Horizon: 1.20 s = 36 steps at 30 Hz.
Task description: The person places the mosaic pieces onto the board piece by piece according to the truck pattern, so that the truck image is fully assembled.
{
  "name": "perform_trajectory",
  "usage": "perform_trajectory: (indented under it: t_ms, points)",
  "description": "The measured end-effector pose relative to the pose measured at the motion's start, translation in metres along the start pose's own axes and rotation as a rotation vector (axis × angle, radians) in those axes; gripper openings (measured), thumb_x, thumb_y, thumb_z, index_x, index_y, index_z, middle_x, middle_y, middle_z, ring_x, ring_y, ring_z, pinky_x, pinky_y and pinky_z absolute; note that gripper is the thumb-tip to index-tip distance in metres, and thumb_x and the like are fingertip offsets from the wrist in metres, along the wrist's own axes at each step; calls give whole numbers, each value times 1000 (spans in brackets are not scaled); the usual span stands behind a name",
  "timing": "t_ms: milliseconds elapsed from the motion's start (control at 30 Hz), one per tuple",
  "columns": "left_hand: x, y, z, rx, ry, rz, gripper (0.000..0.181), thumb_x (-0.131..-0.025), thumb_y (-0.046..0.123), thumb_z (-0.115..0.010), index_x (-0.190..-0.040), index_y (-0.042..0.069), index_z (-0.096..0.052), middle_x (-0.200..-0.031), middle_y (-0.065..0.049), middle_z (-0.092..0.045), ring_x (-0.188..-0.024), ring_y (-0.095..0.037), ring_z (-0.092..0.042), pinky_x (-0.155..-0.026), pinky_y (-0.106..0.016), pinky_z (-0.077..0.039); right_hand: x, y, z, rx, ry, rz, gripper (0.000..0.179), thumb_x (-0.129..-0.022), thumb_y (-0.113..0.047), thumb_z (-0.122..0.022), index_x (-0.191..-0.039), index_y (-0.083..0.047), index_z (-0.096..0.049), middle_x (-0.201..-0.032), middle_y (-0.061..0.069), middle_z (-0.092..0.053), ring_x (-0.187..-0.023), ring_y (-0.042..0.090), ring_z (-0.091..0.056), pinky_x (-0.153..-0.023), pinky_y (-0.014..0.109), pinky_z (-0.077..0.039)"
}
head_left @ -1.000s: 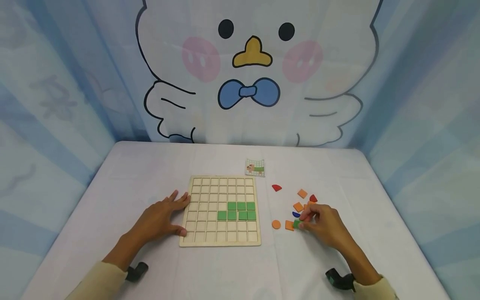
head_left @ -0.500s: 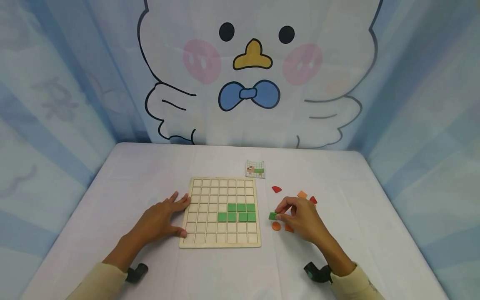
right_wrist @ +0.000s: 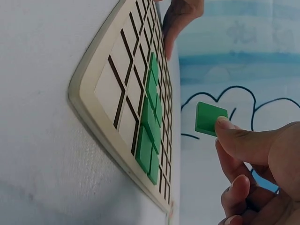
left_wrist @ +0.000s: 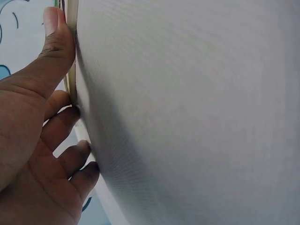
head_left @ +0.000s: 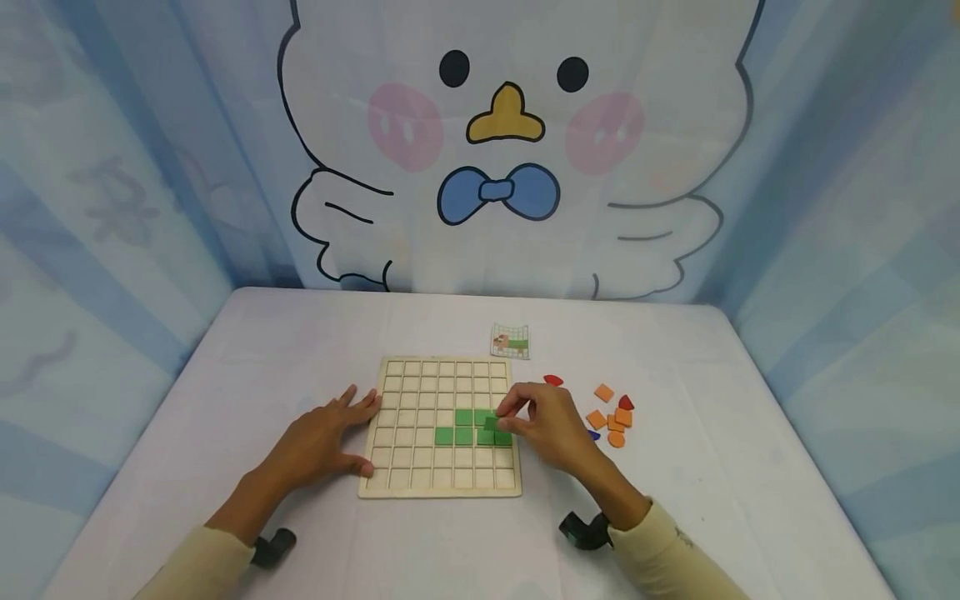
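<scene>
Pinched between thumb and fingertips of my right hand is a green square tile, held over the right side of the wooden grid board. In the right wrist view the tile is apart from the board's surface. Several green tiles sit in two rows of the board's cells, mostly towards its right side. My left hand rests at the board's left edge, fingers spread; its thumb lies along that edge in the left wrist view.
Several loose orange pieces, a red quarter-round piece and a partly hidden blue piece lie right of the board. Another red piece is nearer the board. Behind the board lies a small picture card.
My right hand has lifted the green tile from among the loose pieces and carried it left over the board. My left hand has stayed at the board's edge.
</scene>
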<state>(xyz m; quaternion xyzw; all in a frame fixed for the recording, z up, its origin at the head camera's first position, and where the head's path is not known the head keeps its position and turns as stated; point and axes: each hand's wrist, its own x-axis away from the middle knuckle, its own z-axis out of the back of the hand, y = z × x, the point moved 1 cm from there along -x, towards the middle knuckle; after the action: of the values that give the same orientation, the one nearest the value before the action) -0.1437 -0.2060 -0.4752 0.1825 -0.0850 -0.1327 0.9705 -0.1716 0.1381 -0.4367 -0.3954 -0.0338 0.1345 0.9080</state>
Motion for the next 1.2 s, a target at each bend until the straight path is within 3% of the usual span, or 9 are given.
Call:
perform_trajectory:
  t_ms: [333,533,633,800,1200]
  points:
    - [-1,0,1,3,-6,8,113,-68,53,-94,-163,19,-43,-170,-25,-34,-150,-57,-42,-112,-74,-43,-25,-11,-29,1,-38,94,18,-87,-15,-89,-84,-24,-75,-81,-12,-71,-75,14,-55,-68,26,-44]
    - [-2,-1,0,-2,4,3,113,-68,52,-95,-163,19,-44,-170,-24,-35,-150,-57,-42,-111,-74,-43,-40,-15,-42,13,-56,115,15,-86,-16,-90,-84,-22,-77,-78,-11,-72,-66,12,-53,-60,25,-40]
    - [-2,-2,0,-5,10,-1,113,-68,52,-95,-163,19,-44,-169,-24,-35,-150,-57,-42,-111,-74,-44,-45,-16,-49,22,-72,121,14,-86,-15,-90,-85,-20,-77,-78,-10,-72,-71,9,-58,-65,25,-43]
    - [-2,-2,0,5,15,-9,113,-68,52,-95,-162,19,-44,-169,-23,-36,-150,-56,-41,-111,-74,-44,-49,-17,-58,45,-90,118,14,-87,-14,-89,-85,-21,-76,-78,-11,-71,-80,6,-63,-76,29,-49]
    - [-2,-3,-2,12,0,-1,113,-67,54,-94,-163,19,-44,-170,-25,-35,-150,-57,-42,-111,-74,-43,-50,-17,-67,129,-113,106,13,-89,-14,-87,-86,-20,-76,-82,-8,-70,-79,7,-62,-75,30,-49]
